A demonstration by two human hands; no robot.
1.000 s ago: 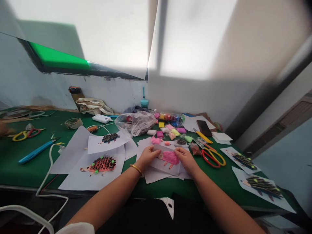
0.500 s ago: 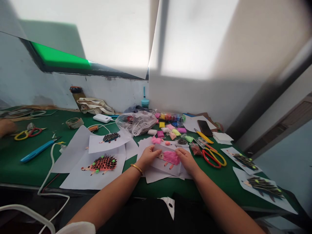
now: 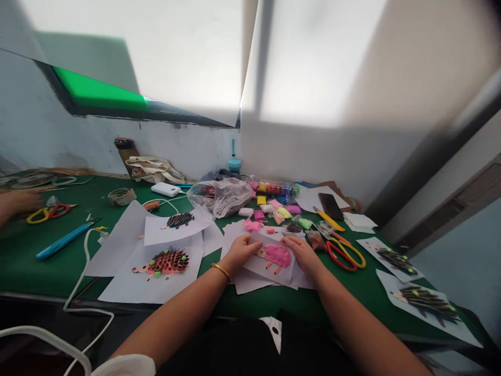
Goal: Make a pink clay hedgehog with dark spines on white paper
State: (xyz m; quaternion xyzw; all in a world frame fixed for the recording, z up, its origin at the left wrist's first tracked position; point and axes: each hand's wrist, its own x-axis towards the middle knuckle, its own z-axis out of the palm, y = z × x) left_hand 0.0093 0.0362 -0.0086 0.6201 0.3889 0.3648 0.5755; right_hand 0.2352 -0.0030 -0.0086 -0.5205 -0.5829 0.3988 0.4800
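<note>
A white sheet (image 3: 252,266) bears a pink clay hedgehog (image 3: 278,255) with a pale face and small orange-pink legs. My left hand (image 3: 239,253) pinches the sheet's upper left edge, its thumb lying near the hedgehog's face. At the upper right edge, the fingers of my right hand (image 3: 304,257) close on the same sheet. More white paper (image 3: 254,284) lies beneath it. Just beyond my hands are a lump of pink clay (image 3: 253,225) and a small orange-pink piece (image 3: 270,230).
Bagged clay (image 3: 259,215) in several colours lies behind, beside a plastic bag (image 3: 221,196). Red-yellow scissors (image 3: 344,254), a yellow cutter (image 3: 329,219) and a phone (image 3: 331,206) are at right. Finished hedgehog pictures (image 3: 168,262) flank me. Another person's hand (image 3: 19,201) is far left, near scissors (image 3: 49,212).
The sheet in my hands has turned slightly, and my right fingers have shifted back from the pink hedgehog, leaving more of it visible. The other person's hand reaches further in at left.
</note>
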